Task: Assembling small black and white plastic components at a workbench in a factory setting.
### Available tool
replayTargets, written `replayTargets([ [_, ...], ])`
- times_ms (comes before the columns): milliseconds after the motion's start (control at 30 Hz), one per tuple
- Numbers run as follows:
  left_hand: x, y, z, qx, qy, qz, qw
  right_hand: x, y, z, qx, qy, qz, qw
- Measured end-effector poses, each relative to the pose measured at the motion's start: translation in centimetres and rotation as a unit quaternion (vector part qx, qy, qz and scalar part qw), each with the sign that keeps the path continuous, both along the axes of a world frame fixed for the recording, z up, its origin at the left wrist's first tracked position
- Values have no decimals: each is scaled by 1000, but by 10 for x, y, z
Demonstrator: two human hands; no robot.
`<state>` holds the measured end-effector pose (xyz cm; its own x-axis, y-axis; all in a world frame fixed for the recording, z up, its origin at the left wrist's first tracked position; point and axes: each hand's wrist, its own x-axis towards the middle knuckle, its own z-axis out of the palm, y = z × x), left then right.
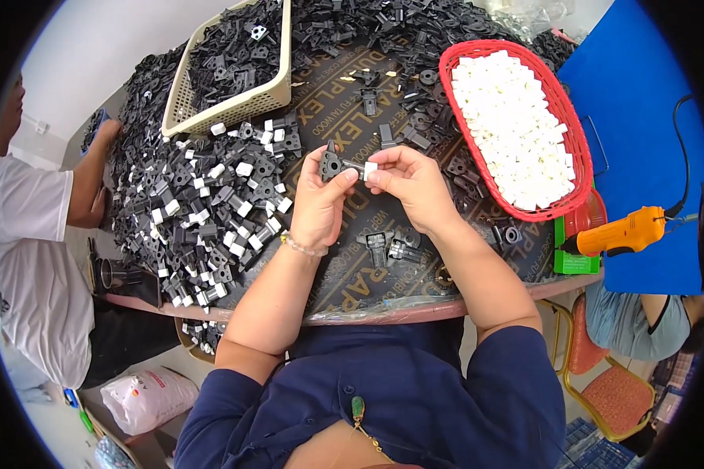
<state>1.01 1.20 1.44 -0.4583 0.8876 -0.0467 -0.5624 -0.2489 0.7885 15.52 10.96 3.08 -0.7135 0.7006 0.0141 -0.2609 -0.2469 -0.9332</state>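
Note:
Over the middle of the table, my left hand (323, 191) grips a black plastic fitting (331, 165) with a holed, flange-like head and a narrow stem. Between the thumb and fingers of my right hand (409, 181) is a small white cap (370, 170), at the stem's end; whether it is seated there I cannot tell. To the left spreads a heap of black fittings with white caps (211, 211). Nearer to me, loose black fittings (378, 247) lie on the table. The red basket (583, 176) on the right is filled with white caps (508, 125).
A beige basket (172, 109) of black parts stands far left, amid a large pile (368, 31). At right are an orange power screwdriver (626, 232), a green box (583, 262) and a blue board (641, 148). People sit on both sides; the left co-worker's hand (108, 133) reaches the table.

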Motion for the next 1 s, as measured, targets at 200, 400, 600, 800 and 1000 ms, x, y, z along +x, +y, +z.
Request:
replayTargets([
  [200, 11, 0, -1, 8, 28, 34, 999, -2, -3, -9, -41, 1, 1, 999],
  [400, 3, -3, 6, 23, -88, -131, 987, 0, 3, -2, 101, 1, 55, 993],
  [600, 5, -3, -3, 17, -220, -194, 956, -11, 4, 24, 212, -39, 68, 974],
  [800, -23, 1, -57, 101, -280, -116, 948, -107, -48, 50, 495, -68, 57, 864],
  [1000, -32, 10, -41, 4, -281, -81, 956, -187, -44, 45, 572, -58, 48, 817],
])
